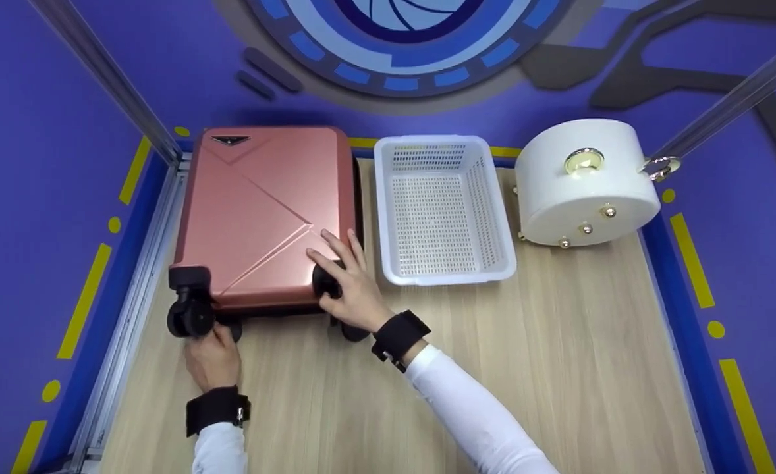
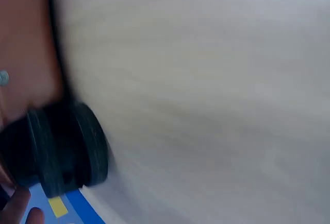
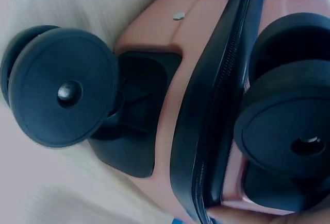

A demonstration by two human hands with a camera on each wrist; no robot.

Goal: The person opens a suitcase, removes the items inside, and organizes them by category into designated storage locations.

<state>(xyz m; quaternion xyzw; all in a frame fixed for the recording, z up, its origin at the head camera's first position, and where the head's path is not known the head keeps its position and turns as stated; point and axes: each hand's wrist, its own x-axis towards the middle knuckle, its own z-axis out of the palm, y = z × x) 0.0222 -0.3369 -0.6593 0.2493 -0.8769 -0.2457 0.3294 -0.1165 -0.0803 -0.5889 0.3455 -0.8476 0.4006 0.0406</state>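
Observation:
A rose-pink hard-shell suitcase (image 1: 263,197) lies flat on the wood-grain surface, its wheeled end facing me. My left hand (image 1: 213,359) is at the black double wheel (image 1: 190,318) on the lower left corner, with its fingers partly hidden behind that wheel. Two fingertips show beside a wheel (image 2: 67,149) in the left wrist view. Spread over the lower right corner, my right hand (image 1: 355,289) rests its straight fingers on the shell, the thumb near the end face beside a black wheel (image 1: 325,280). A black zipper band (image 3: 216,105) runs between two wheels in the right wrist view.
A white perforated plastic basket (image 1: 444,276) stands right of the suitcase. Farther right, a round white case (image 1: 585,181) with gold studs and a metal handle lies near the corner. Blue walls (image 1: 52,164) with yellow dashes enclose the surface on the left, back and right.

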